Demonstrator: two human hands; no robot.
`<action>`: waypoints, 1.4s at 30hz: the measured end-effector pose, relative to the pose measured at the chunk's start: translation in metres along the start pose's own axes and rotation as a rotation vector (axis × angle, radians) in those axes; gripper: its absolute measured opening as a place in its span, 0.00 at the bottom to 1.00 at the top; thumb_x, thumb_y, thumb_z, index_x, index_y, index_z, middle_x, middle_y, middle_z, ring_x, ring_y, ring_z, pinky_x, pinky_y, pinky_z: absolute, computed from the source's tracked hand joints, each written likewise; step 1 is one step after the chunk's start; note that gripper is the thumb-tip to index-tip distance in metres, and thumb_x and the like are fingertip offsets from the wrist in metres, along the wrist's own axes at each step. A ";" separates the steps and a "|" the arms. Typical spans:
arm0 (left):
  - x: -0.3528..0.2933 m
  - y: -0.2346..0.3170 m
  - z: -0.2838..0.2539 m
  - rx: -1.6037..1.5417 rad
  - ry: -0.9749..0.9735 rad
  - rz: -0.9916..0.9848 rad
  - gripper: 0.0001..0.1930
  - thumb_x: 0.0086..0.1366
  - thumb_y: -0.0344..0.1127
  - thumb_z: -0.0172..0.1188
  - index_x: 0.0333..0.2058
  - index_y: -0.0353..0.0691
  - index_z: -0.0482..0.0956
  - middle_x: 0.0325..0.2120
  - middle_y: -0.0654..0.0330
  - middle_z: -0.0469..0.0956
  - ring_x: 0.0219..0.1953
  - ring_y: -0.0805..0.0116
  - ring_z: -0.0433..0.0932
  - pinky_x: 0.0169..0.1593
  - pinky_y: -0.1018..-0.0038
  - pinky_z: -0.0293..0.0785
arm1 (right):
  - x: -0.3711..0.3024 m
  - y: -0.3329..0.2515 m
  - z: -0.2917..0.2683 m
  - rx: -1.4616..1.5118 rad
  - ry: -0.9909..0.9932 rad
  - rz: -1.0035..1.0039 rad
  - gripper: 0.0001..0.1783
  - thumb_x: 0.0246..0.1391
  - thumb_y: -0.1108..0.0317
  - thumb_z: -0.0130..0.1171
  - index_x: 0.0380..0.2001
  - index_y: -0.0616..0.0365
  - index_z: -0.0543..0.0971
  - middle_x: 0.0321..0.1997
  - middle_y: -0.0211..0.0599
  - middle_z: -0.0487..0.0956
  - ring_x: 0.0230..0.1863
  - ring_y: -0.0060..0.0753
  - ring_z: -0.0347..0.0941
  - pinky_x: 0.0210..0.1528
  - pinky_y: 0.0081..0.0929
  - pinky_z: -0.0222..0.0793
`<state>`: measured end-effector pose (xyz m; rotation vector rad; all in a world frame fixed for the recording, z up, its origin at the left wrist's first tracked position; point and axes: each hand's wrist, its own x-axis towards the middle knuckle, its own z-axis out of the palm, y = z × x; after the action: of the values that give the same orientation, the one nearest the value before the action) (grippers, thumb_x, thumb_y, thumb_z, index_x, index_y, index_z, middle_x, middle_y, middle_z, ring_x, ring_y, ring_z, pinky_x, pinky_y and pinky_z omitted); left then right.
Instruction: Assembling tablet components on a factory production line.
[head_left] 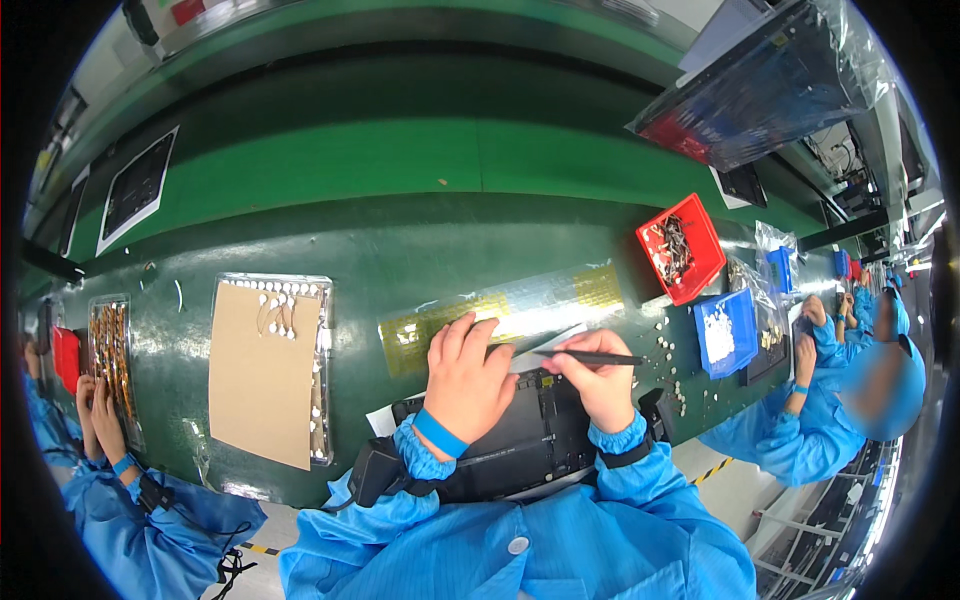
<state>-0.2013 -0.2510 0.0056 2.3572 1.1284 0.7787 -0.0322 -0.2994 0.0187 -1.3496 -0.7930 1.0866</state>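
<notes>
In front of me lies a flat black electronic casing [530, 445], with a strip of white sheet [545, 350] at its far edge. My left hand [465, 378] rests palm down across the casing's far left part, fingers stretched out and no object seen in them. Black tweezers [618, 358] are pinched in my right hand [600, 392], their thin tip pointing left over the white sheet, close to my left fingers. Just beyond both hands is a see-through sheet with yellow stickers [590, 290]; my left fingertips overlap its near edge.
Left of me, brown cardboard [262, 385] sits on a plastic tray [322, 420] with small white-ended wires. A red bin [700, 235] of small parts and a blue bin [738, 335] of white pieces stand right, near scattered bits [668, 345]. Co-workers' hands [100, 420] work on both sides.
</notes>
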 end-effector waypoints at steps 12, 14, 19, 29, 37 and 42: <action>-0.004 -0.007 -0.001 -0.134 0.062 0.067 0.04 0.39 0.27 0.62 0.19 0.40 0.77 0.31 0.61 0.72 0.42 0.57 0.67 0.44 0.64 0.65 | -0.024 0.020 -0.001 -0.101 -0.023 0.062 0.10 0.43 0.84 0.59 0.25 0.65 0.67 0.30 0.46 0.77 0.30 0.33 0.77 0.34 0.25 0.75; -0.005 -0.007 0.000 -0.130 0.064 0.063 0.04 0.40 0.27 0.61 0.19 0.40 0.77 0.31 0.61 0.72 0.42 0.57 0.67 0.44 0.64 0.65 | -0.024 0.019 -0.001 -0.119 -0.027 0.061 0.10 0.43 0.84 0.59 0.25 0.66 0.67 0.30 0.46 0.77 0.30 0.33 0.77 0.34 0.25 0.75; -0.006 -0.007 0.001 -0.117 0.070 0.058 0.03 0.40 0.28 0.61 0.18 0.41 0.77 0.31 0.62 0.72 0.42 0.57 0.67 0.44 0.64 0.65 | -0.024 0.020 0.000 -0.135 -0.034 0.062 0.10 0.43 0.84 0.59 0.25 0.66 0.68 0.29 0.46 0.77 0.29 0.32 0.77 0.33 0.24 0.75; -0.006 -0.004 0.001 -0.105 0.051 0.031 0.03 0.40 0.29 0.62 0.18 0.42 0.76 0.30 0.62 0.71 0.43 0.57 0.66 0.45 0.63 0.63 | -0.025 0.019 0.002 -0.097 -0.020 0.061 0.09 0.43 0.84 0.59 0.25 0.66 0.68 0.29 0.46 0.77 0.29 0.31 0.76 0.32 0.23 0.75; -0.005 0.000 0.004 -0.056 0.060 0.007 0.06 0.40 0.32 0.64 0.16 0.42 0.74 0.30 0.62 0.70 0.44 0.56 0.66 0.46 0.62 0.61 | -0.024 0.022 0.002 -0.141 -0.021 0.045 0.08 0.43 0.84 0.58 0.25 0.66 0.69 0.29 0.45 0.76 0.29 0.31 0.77 0.33 0.23 0.75; -0.004 0.004 -0.005 -0.027 0.051 -0.008 0.10 0.41 0.31 0.64 0.25 0.42 0.75 0.31 0.61 0.70 0.41 0.57 0.66 0.43 0.63 0.62 | -0.024 0.023 0.000 -0.151 -0.009 0.028 0.09 0.43 0.83 0.59 0.26 0.66 0.69 0.29 0.44 0.77 0.31 0.32 0.76 0.35 0.24 0.75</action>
<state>-0.2045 -0.2562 0.0107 2.3216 1.1401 0.8500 -0.0434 -0.3241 -0.0006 -1.4878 -0.8794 1.0727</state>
